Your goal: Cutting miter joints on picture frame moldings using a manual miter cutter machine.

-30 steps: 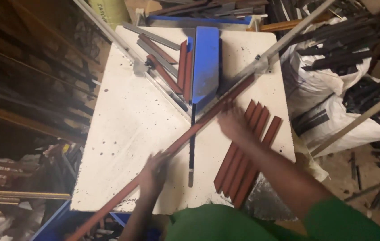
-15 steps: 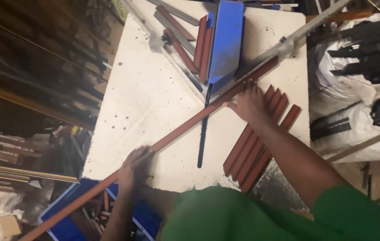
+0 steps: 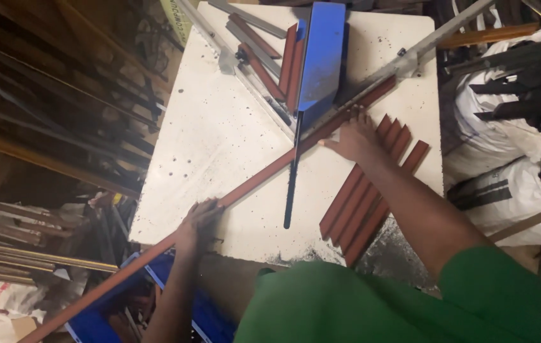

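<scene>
The left hand (image 3: 197, 222) grips the long red strip (image 3: 264, 174) at the table (image 3: 219, 133) edge; the right hand (image 3: 356, 136) lies open, pressing it flat beside the blue blade (image 3: 318, 57), steadying it.

Dim workshop: white worktable (image 3: 219, 146), stacked metal bars (image 3: 41, 127) left, white sacks (image 3: 512, 190) right.

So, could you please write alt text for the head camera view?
Two bare hands, left hand and right hand, press a long reddish strip diagonally across a white table, under a blue cutter blade. Cut reddish pieces lie beside the right hand.
</scene>
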